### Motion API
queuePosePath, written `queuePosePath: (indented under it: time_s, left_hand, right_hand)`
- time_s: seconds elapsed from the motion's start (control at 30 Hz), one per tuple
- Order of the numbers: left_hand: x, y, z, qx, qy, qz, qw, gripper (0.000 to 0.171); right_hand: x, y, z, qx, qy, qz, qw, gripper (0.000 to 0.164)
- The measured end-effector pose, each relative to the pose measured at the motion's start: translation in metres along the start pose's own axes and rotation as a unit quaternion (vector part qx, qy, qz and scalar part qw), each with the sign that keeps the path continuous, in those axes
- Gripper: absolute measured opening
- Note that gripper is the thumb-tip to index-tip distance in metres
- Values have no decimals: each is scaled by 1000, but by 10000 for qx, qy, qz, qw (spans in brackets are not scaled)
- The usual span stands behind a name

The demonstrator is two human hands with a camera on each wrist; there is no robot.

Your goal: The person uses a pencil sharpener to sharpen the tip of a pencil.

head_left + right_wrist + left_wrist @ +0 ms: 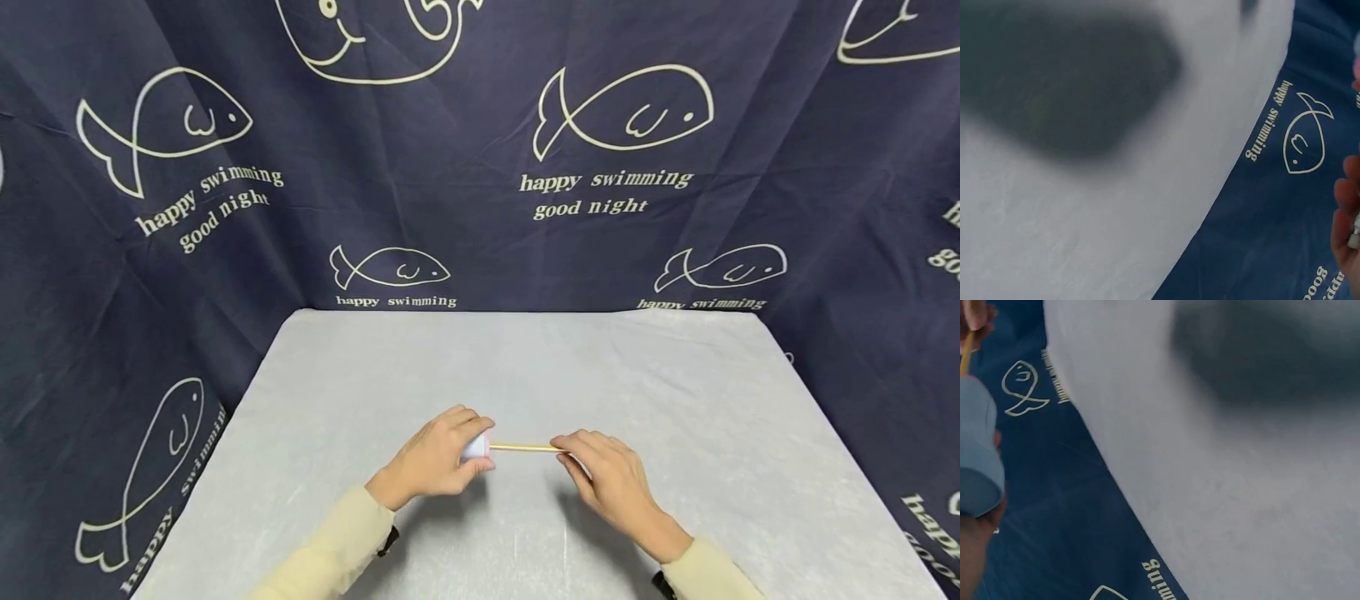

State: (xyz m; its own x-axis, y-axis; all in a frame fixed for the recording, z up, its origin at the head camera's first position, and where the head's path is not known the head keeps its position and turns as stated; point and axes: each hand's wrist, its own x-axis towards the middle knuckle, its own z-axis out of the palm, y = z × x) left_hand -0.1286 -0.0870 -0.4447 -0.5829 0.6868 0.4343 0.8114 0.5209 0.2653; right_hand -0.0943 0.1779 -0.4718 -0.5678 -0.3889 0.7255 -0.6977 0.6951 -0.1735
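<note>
My left hand (438, 457) grips a pale blue pencil sharpener (476, 447), fingers over its far side and thumb in front. In the left wrist view the sharpener (975, 431) has a narrowed waist, a rounded base and a pink edge around its mouth. A yellow pencil (522, 447) runs from that mouth across to my right hand (611, 479), which pinches it between thumb and fingers. Beside the fingers in the right wrist view, the pencil's eraser end (1354, 240) shows. The pencil's other end is hidden inside the sharpener. Both hands are over the table's front half.
A pale grey cloth covers the table (525, 358). Behind it and at both sides hangs a dark blue curtain (480, 208) printed with fish and lettering. Cream sleeves (333, 542) come in from the front edge.
</note>
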Motion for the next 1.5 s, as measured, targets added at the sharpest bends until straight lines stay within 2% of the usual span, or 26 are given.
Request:
queuePosePath:
  time_s: [0.1,0.2,0.27,0.33,0.43,0.53,0.6,0.67,0.73,0.8,0.83,0.9,0.93,0.97,1.03,1.13,1.17,1.2,1.23,1.27,1.3,1.4,1.5]
  left_hand:
    - [4,2,-8,-816,-417,-651,9937,38]
    - [7,2,-13,-1491,-773,-1172,9788,31]
    - [8,1,-16,-1871,-989,-1386,9675,27]
    - [9,0,-17,-2148,-1179,-1444,9587,24]
    - [9,-2,-18,-2419,-1410,-1398,9498,22]
    - [8,-2,-15,-2461,-1443,-1384,9484,24]
    - [8,-1,-11,-2350,-1328,-1325,9537,27]
    - [7,0,-7,-2051,-1083,-1092,9666,31]
    - [5,1,-1,-1603,-771,-759,9811,36]
    - [2,2,5,-1077,-371,-342,9929,40]
    - [0,2,8,-807,-171,-151,9965,42]
    - [-4,3,14,-340,220,230,9989,45]
    - [-6,3,17,-111,408,434,9982,45]
    - [-8,3,21,116,597,639,9961,46]
    - [-11,3,26,551,928,1017,9889,44]
    - [-15,3,34,1096,1299,1488,9742,39]
    - [-16,2,36,1205,1380,1594,9701,39]
    - [-17,2,39,1268,1434,1658,9674,41]
    - [-17,2,41,1308,1468,1677,9660,43]
    - [-18,1,42,1314,1481,1652,9662,46]
    - [-19,-1,44,1297,1476,1603,9673,47]
    - [-20,-4,44,1131,1320,1320,9759,49]
    - [-18,-8,40,970,1076,1025,9841,45]
  right_hand:
    - [2,4,2,-489,485,-702,9952,29]
    - [6,5,1,-877,901,-1295,9836,30]
    - [10,4,0,-995,1132,-1581,9759,29]
    - [14,1,-2,-1039,1336,-1733,9702,29]
    - [20,-3,-3,-1116,1631,-1911,9615,31]
    - [24,-7,-4,-1065,1721,-1934,9600,34]
    - [23,-6,-3,-832,1563,-1736,9688,37]
    - [18,-5,-4,-392,1128,-1237,9851,35]
    - [14,-5,-5,46,577,-539,9969,24]
    - [12,-6,-7,365,-85,303,9988,12]
    - [12,-7,-10,495,-436,710,9953,7]
    - [15,-9,-14,714,-1134,1449,9803,4]
    - [16,-9,-15,867,-1487,1814,9682,4]
    - [18,-9,-17,1054,-1833,2189,9526,3]
    - [20,-9,-19,1577,-2424,2827,9146,6]
    - [21,-4,-20,2610,-3014,3335,8543,13]
    - [21,-3,-20,2898,-3128,3427,8371,14]
    - [21,-1,-19,3075,-3215,3455,8263,16]
    - [21,0,-18,3134,-3275,3433,8226,17]
    - [21,0,-17,3089,-3306,3370,8257,18]
    - [21,-1,-15,2909,-3306,3333,8337,18]
    - [19,-4,-9,1947,-3047,3100,8793,13]
    - [15,-6,-2,1221,-2448,2718,9226,7]
